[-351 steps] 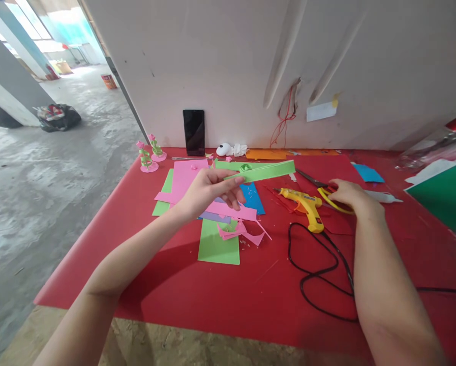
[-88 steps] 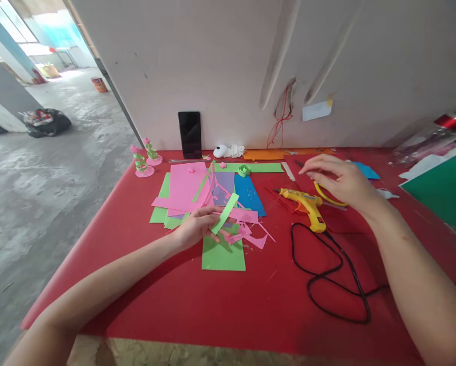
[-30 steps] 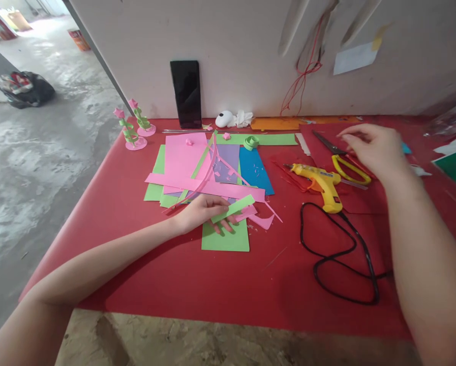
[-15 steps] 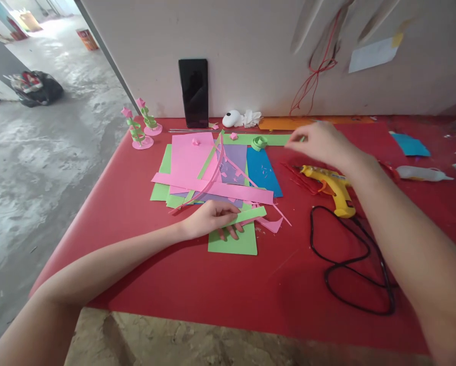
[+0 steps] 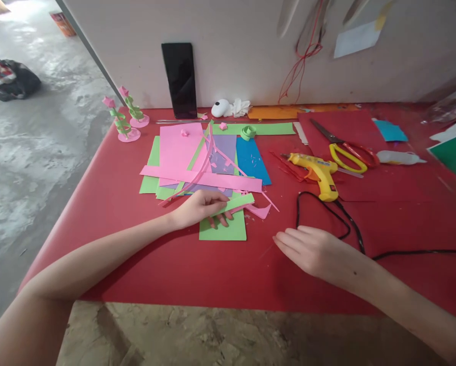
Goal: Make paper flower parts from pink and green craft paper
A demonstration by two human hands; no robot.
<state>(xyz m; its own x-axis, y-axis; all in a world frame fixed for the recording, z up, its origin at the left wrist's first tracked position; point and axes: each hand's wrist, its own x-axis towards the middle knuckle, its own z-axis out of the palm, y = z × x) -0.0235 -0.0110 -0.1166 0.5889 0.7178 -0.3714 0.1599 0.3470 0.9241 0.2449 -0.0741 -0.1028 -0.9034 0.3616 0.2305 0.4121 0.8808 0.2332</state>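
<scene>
My left hand (image 5: pixel 197 209) rests over the front of the paper pile, its thumb and fingers closed on a folded light-green paper strip (image 5: pixel 240 203). A pink edge shows below this strip. Beneath that hand lies a light-green sheet (image 5: pixel 223 233). My right hand (image 5: pixel 309 250) is low over the red table, in front of the glue gun's black cord, with its fingers together and bent down. The fingertips are partly hidden, and I cannot see anything between them. Behind it lies a yellow glue gun (image 5: pixel 315 170).
Pink paper (image 5: pixel 180 152), a blue sheet (image 5: pixel 252 162) and a coiled green strip (image 5: pixel 248 133) lie behind my left hand. Scissors (image 5: pixel 347 152) and a glue bottle (image 5: pixel 399 157) are at right. Two paper flowers (image 5: pixel 121 124) stand back left. A phone (image 5: pixel 180 81) leans on the wall.
My right hand has come from the far end of the long green strip toward the front of the table, uncovering the scissors. My left hand keeps its strip. The view has shifted slightly.
</scene>
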